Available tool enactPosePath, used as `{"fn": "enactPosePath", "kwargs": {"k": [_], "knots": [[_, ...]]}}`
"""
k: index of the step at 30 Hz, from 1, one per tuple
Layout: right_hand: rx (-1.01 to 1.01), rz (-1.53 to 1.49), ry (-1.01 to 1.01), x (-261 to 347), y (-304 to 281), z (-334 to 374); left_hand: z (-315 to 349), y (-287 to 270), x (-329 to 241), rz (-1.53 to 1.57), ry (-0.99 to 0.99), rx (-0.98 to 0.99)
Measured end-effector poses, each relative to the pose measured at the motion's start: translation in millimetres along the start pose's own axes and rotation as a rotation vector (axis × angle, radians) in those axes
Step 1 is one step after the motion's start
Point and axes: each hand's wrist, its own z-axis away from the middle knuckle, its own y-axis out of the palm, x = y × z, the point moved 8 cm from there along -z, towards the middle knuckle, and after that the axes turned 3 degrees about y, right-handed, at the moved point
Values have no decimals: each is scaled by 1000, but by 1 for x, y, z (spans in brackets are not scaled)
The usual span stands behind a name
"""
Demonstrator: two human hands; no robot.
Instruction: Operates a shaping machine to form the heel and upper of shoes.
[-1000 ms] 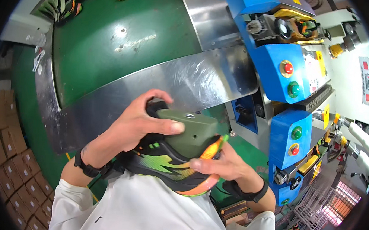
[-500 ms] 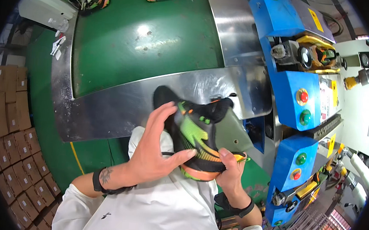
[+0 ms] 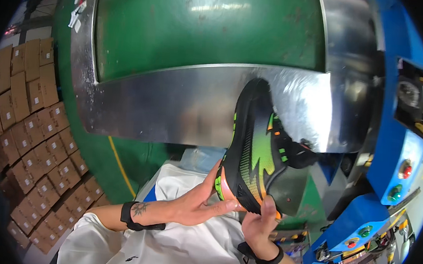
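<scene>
A black sneaker [image 3: 254, 154] with green and orange markings is held up in front of me, its toe pointing away and its side facing up. A grey-green block with a small hole [image 3: 290, 189], like a shoe last, sticks out of its opening. My right hand [image 3: 260, 226] grips the heel, thumb on top. Against the orange and green sole near the heel, my left hand [image 3: 199, 204] has its thumb along the edge; its other fingers are partly hidden behind the shoe.
Beyond the shoe lies a metal-edged table [image 3: 174, 105] with a green surface [image 3: 208, 33]. Blue machine housings [image 3: 347, 225] with red and green buttons stand at right. Cardboard boxes [image 3: 39, 144] are stacked at left. White scraps [image 3: 76, 15] lie on the table's left edge.
The sneaker has turned so its toe points farther away and more sole shows. My left hand has moved from its upper down to the sole by the heel. The view has shifted.
</scene>
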Motion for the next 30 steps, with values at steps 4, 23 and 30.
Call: {"fn": "enactPosePath", "kwargs": {"k": [4, 23, 30], "knots": [[5, -1104, 492, -9, -5, 18, 3, -4, -7, -136, -88, 31], [159, -1013, 1114, 56, 60, -53, 18, -68, -40, -144, 266, -364], [190, -941, 1066, 58, 69, -61, 15, -67, -53, -242, 281, -478]]}}
